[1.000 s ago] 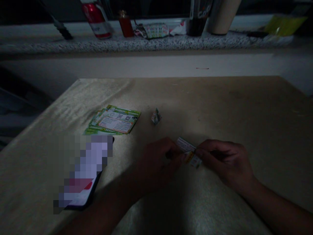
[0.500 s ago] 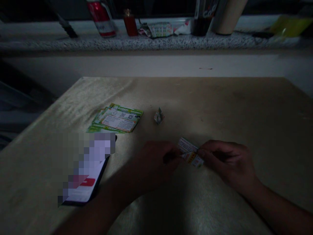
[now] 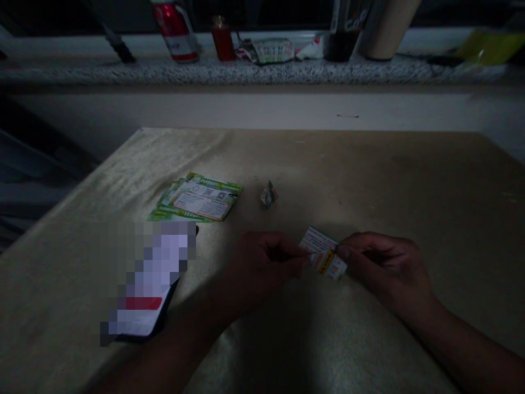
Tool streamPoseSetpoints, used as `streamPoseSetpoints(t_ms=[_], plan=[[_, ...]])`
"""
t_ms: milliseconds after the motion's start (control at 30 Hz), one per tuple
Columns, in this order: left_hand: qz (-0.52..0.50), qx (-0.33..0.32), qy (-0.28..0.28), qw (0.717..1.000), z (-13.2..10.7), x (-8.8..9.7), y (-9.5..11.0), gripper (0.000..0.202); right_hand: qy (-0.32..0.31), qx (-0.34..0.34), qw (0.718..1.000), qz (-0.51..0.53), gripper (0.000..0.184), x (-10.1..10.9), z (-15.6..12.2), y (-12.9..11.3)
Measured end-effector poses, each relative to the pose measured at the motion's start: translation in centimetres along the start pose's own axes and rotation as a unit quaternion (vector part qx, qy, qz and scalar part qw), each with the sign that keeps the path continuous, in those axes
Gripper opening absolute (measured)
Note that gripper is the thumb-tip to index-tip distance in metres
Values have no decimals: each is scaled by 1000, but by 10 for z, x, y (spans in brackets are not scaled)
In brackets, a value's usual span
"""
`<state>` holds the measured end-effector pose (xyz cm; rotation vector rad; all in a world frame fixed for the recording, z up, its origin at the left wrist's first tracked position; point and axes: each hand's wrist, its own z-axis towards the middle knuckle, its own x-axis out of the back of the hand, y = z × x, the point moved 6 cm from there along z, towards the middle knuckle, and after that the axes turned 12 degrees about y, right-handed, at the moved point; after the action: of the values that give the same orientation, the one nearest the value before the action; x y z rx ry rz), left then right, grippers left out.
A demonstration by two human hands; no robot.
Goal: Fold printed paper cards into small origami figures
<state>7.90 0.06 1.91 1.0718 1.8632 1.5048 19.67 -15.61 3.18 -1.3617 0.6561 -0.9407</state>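
Between my hands is a small piece of folded printed paper (image 3: 324,257), white with a yellow and red patch, creased across its middle. My left hand (image 3: 273,262) pinches its left edge between thumb and finger. At the opposite edge, my right hand (image 3: 381,262) is closed on the paper with thumb and forefinger. Beyond my left hand, a small pointed folded-paper piece (image 3: 269,195) stands on the table. A stack of green and white printed flyers (image 3: 205,197) lies to its left.
A phone (image 3: 153,284) with a lit, partly blurred screen lies left of my left forearm on the table (image 3: 394,180). On the granite sill (image 3: 246,74) at the back stand a red can (image 3: 176,33), a small red bottle (image 3: 223,41), a dark bottle (image 3: 344,33) and crumpled wrappers (image 3: 274,51).
My left thumb and finger have shifted slightly along the paper's edge, and its yellow patch shows more plainly. The whole view has moved a little.
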Motion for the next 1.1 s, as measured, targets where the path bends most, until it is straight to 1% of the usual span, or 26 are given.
streamPoseSetpoints(t_ms=[67, 133, 267, 300, 367, 400, 467, 533, 600, 733, 833, 900, 1000, 1100], plan=[[-39, 27, 14, 999, 0, 0, -5, 11, 4, -9, 1000, 7, 7, 0, -1, 1], [-68, 37, 21, 997, 1, 0, -7, 14, 7, -19, 1000, 19, 6, -1, -1, 3], [-159, 19, -18, 987, 4, -4, -4, 21, 10, -43, 998, 48, 6, 2, 0, 9], [-184, 20, -27, 982, 4, -5, -4, 26, 14, -48, 997, 58, 6, 3, 1, 11], [-214, 44, -35, 975, 5, -9, -8, 34, 21, -51, 996, 73, 6, 5, 1, 13], [-214, 60, -38, 974, 5, -12, -12, 35, 24, -51, 996, 75, 6, 5, 1, 13], [-184, 86, -47, 978, 3, -19, -20, 30, 26, -45, 996, 76, 6, 5, 0, 13], [-137, 90, -34, 986, 2, -22, -27, 24, 28, -40, 996, 79, 5, 3, -1, 11], [-130, 73, -15, 989, 0, -22, -29, 22, 30, -42, 995, 80, 5, 2, -1, 10], [-129, 28, 16, 991, -2, -18, -24, 18, 38, -53, 995, 82, 6, 1, -2, 10], [-126, 22, 28, 991, -2, -16, -20, 17, 45, -52, 994, 87, 6, 2, -2, 11], [-139, 29, 23, 990, -2, -16, -18, 15, 44, -53, 994, 88, 7, 2, -2, 13], [-182, 38, -4, 983, -1, -18, -16, 11, 36, -66, 992, 97, 9, 3, -2, 18], [-207, 34, -20, 978, -1, -17, -14, 12, 28, -84, 991, 102, 12, 5, -2, 23]])
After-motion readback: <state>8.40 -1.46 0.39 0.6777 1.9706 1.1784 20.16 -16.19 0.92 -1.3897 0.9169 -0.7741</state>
